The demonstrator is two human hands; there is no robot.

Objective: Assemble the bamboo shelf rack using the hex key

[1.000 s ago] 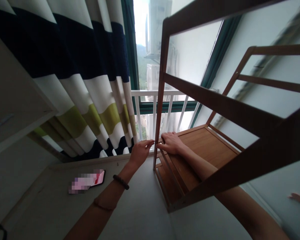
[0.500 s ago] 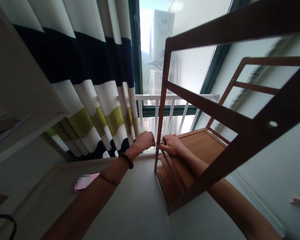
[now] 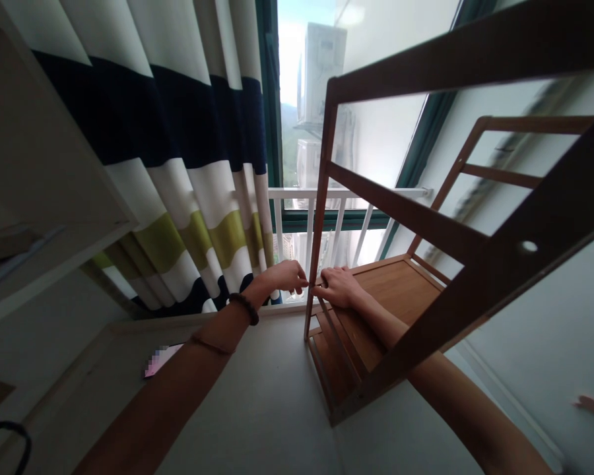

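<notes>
A brown wooden rack [image 3: 406, 203] with slatted sides stands before the window, and its shelf board [image 3: 391, 284] runs between the side frames. My left hand [image 3: 288, 276] is at the outer side of the far left post, thumb and finger pinched close to it. Whatever they pinch is too small to make out. On the other side of that post, my right hand [image 3: 340, 286] rests on the shelf's end, fingers curled over the edge and thumb reaching toward the post. A dark bead bracelet [image 3: 245, 308] circles my left wrist.
Striped curtains [image 3: 178, 191] hang at the left, beside a white railing [image 3: 346, 193] at the window. A phone-like pink-screened object [image 3: 163, 359] lies on the pale surface below my left forearm. A white shelf unit [image 3: 54, 264] is at far left, a black cable [image 3: 10, 427] under it.
My left hand has turned at the wrist, its lower fingers loosening from a tighter curl, and its forearm has shifted slightly left. My right hand stays in place on the shelf's end.
</notes>
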